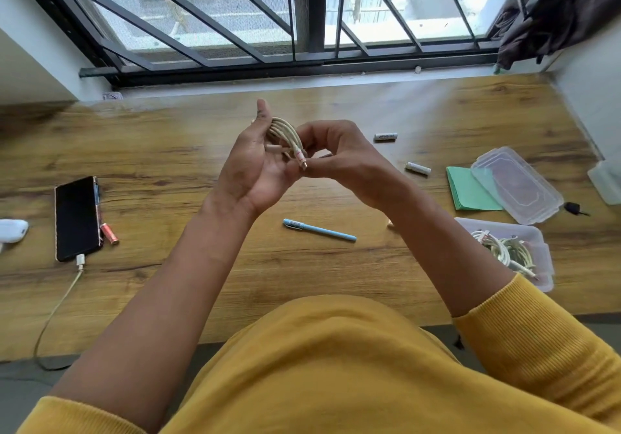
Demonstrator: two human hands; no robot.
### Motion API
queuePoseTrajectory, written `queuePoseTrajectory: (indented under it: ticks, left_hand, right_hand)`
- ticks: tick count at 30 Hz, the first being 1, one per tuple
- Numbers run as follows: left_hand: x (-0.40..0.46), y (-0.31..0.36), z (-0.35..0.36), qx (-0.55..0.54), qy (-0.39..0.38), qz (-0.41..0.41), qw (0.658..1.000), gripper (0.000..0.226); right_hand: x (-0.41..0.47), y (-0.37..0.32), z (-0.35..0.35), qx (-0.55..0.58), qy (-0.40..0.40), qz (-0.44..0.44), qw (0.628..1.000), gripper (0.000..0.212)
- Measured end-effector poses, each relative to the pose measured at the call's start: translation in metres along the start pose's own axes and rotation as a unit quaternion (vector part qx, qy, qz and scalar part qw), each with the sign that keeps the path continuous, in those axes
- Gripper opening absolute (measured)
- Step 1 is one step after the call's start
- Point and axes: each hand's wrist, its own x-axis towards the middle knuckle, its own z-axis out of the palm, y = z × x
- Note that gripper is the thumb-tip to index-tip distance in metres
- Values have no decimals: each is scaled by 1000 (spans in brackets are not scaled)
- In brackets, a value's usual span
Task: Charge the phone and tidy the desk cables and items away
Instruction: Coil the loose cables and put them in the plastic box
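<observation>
Above the middle of the wooden desk [201,285], my left hand [252,161] holds a coiled cream cable [285,131] looped over its fingers. My right hand [339,154] pinches the cable's plug end [302,161] beside the coil. A black phone [77,218] lies at the left with a white charging cable [64,299] plugged into its near end and running off the desk's front edge. A clear plastic box [537,242] at the right holds more coiled white cables [504,252].
The box's clear lid [517,185] rests partly on a green pad [467,191]. Two white batteries [385,137] [417,167], a blue pen [319,230], a red battery [109,233] by the phone, a white case [11,230] at far left and a small black item [573,207].
</observation>
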Motion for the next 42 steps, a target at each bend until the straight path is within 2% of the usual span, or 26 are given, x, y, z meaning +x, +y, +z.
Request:
queuePoseTrajectory:
  ticks: [4, 7, 9, 14, 17, 19, 22, 23, 25, 27, 29, 33, 38, 42]
  left_hand:
    - [7, -3, -3, -33, 15, -16, 999, 59]
    - [5, -9, 4, -40, 28, -15, 999, 62]
    - [3, -13, 6, -41, 39, -9, 998, 56]
    - [0, -13, 0, 12, 36, 23, 999, 30]
    - [-3, -2, -1, 84, 36, 81, 992, 20]
    - [-3, 6, 1, 196, 31, 140, 970, 27]
    - [-2, 8, 1, 372, 22, 232, 899, 27]
    - [-2, 7, 1, 402, 31, 252, 880, 25]
    - [-2, 4, 2, 416, 52, 271, 867, 20]
    - [-1, 3, 1, 397, 70, 273, 873, 16]
    - [0, 3, -2, 349, 84, 259, 897, 20]
    - [-1, 8, -3, 260, 117, 205, 936, 17]
    - [-1, 7, -4, 215, 131, 157, 955, 18]
    - [-3, 10, -4, 173, 133, 119, 969, 21]
  right_hand:
    - [0, 3, 0, 66, 28, 12, 997, 17]
    - [0, 6, 1, 140, 105, 21, 984, 43]
    - [0, 7, -1, 171, 129, 21, 977, 49]
    - [-4, 5, -9, 137, 118, 26, 983, 36]
    - [-4, 4, -10, 97, 118, 28, 988, 29]
    - [-3, 3, -10, 76, 121, 28, 989, 22]
    - [-2, 1, -10, 54, 121, 32, 991, 17]
    - [-3, 0, -9, 48, 122, 33, 991, 18]
    - [-4, -2, -7, 46, 122, 35, 991, 22]
    - [-6, -2, -6, 47, 115, 31, 992, 29]
    - [-7, -2, -6, 48, 101, 21, 994, 33]
    - [-7, -4, -9, 42, 87, -5, 995, 25]
    - [-4, -5, -8, 16, 83, -38, 996, 22]
    - [-4, -3, -5, 1, 103, -40, 994, 28]
